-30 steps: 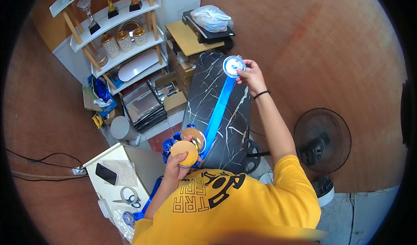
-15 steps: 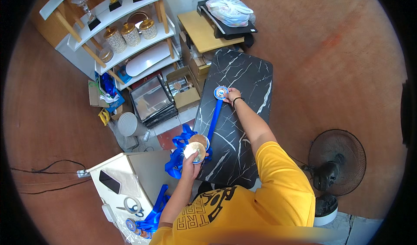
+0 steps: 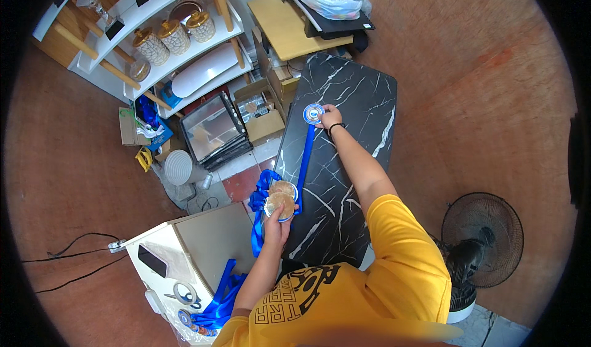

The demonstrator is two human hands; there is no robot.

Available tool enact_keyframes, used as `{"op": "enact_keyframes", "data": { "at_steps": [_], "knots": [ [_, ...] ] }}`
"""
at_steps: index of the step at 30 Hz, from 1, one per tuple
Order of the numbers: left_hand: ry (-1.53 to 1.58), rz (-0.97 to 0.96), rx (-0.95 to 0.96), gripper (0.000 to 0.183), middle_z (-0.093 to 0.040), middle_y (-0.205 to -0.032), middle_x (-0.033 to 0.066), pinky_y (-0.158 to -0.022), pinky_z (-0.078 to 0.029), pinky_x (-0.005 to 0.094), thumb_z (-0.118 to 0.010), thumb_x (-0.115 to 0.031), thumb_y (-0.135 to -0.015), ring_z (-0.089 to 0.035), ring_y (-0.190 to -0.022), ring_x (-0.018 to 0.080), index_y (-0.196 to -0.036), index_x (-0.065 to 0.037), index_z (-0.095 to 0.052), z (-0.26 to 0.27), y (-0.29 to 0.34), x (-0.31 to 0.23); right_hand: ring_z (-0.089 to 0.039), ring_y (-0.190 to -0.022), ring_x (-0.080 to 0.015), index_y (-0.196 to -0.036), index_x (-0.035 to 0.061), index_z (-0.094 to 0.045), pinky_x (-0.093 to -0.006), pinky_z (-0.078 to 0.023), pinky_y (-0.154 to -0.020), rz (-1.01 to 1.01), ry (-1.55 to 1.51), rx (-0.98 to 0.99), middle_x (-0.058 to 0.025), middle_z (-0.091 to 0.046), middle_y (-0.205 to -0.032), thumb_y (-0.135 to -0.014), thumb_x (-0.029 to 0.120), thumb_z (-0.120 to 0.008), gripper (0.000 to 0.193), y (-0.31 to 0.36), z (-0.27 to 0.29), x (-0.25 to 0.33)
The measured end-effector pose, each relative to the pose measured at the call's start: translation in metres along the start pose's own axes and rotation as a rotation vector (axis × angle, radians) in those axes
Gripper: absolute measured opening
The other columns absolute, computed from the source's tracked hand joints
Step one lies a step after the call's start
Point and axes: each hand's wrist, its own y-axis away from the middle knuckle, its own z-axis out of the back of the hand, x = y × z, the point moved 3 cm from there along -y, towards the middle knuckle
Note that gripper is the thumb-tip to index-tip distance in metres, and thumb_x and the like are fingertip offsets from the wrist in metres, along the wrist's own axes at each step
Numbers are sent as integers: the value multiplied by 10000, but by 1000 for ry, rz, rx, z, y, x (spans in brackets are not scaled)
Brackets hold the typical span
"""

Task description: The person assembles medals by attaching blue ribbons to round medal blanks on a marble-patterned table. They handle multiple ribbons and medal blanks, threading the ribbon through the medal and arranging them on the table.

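Note:
My right hand (image 3: 331, 117) grips the edge of a round blue-and-white medal (image 3: 313, 113) over the far left part of the black marble-patterned table (image 3: 351, 168). Its blue ribbon (image 3: 306, 159) runs straight down along the table's left edge toward my other hand. Fingers closed, my left hand (image 3: 276, 229) holds at least two more medals (image 3: 281, 205), their plain brownish backs facing up. Bunched blue ribbons (image 3: 261, 193) hang beside these medals, past the table's left edge. How many medals are stacked there cannot be told.
Left of me, a cream cabinet (image 3: 212, 239) carries a phone (image 3: 152, 259), a tape roll (image 3: 184, 293), scissors and more blue-ribboned medals (image 3: 196, 323). A black fan (image 3: 481, 239) stands at right. Framed panels (image 3: 215, 134), an open carton (image 3: 265, 125) and a white shelf (image 3: 228, 24) lie beyond.
The picture has shifted slightly with my head. The medals in my left hand have tilted and lost their bright glare, and the ribbons beside them hang lower and narrower. My right hand still grips its medal.

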Motion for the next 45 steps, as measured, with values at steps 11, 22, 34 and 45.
{"op": "enact_keyframes", "data": {
  "at_steps": [11, 22, 34, 45],
  "knots": [
    [-54, 22, -51, 419, -624, -1214, 127, -901, -527, 448, -609, -119, -924, -662, -1011, 324, -1323, -55, -496, 18, 1, 3, -696, -952, -310, -965, 106, -739, -402, -543, -846, 210, 593, -246, -146, -728, -979, -687, 157, -803, 290, -1, 3, 13],
    [-76, 9, -89, 447, -618, -1230, 131, -883, -539, 462, -607, -123, -923, -662, -1010, 334, -1349, -65, -486, 21, 4, -1, -700, -931, -309, -896, 97, -702, -396, -550, -819, 70, 476, -201, -149, -724, -946, -641, 190, -861, 315, -22, 5, -7],
    [-98, 19, -94, 428, -623, -1187, 169, -929, -513, 580, -583, -103, -927, -666, -969, 354, -1335, -40, -470, 24, 10, -6, -722, -754, -261, -930, 71, -655, -376, -573, -683, 44, 383, -150, -150, -718, -881, -667, 202, -864, 361, -11, 6, -3],
    [-122, -3, -118, 426, -648, -1126, 171, -939, -509, 587, -587, -113, -931, -676, -945, 347, -1328, -37, -453, 29, 28, -14, -683, -938, -306, -950, 55, -647, -419, -545, -840, 189, 580, -232, -153, -702, -958, -568, 305, -936, 540, -5, 1, 0]
  ]
}}
